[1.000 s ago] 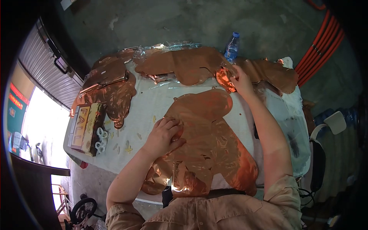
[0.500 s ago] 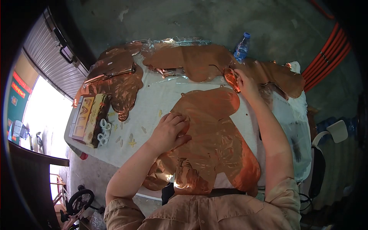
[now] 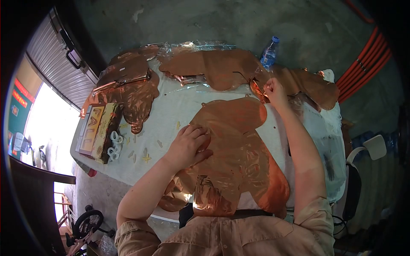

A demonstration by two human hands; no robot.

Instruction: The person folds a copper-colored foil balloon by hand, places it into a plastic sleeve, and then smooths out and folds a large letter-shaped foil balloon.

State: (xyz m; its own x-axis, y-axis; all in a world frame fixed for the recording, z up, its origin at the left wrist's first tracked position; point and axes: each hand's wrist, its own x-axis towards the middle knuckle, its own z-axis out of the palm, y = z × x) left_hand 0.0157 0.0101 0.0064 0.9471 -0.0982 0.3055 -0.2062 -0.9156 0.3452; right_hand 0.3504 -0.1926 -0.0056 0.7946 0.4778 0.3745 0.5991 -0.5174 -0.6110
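A flat copper-coloured foil shape [image 3: 230, 136] lies across the near half of the white-covered table. On its left side rests my left hand [image 3: 192, 144], fingers curled together over the foil; what they hold, if anything, is hidden. Beyond the shape's top right, my right hand [image 3: 274, 91] has its fingertips pinched together, and anything between them is too small to make out. Just left of those fingertips is a shiny orange foil piece [image 3: 258, 88]. A stack of copper foil shapes [image 3: 226, 66] lies along the far edge.
A box [image 3: 100, 132] stands at the table's left, with white rings [image 3: 115, 147] and small yellowish pieces [image 3: 146, 155] beside it. More crumpled copper foil [image 3: 139, 100] lies behind. A blue-capped bottle [image 3: 269, 54] stands at the far edge. Clear plastic [image 3: 326, 145] covers the right side.
My right hand has moved slightly right and back from the orange foil piece, its fingers now pinched. My left hand has stayed in place.
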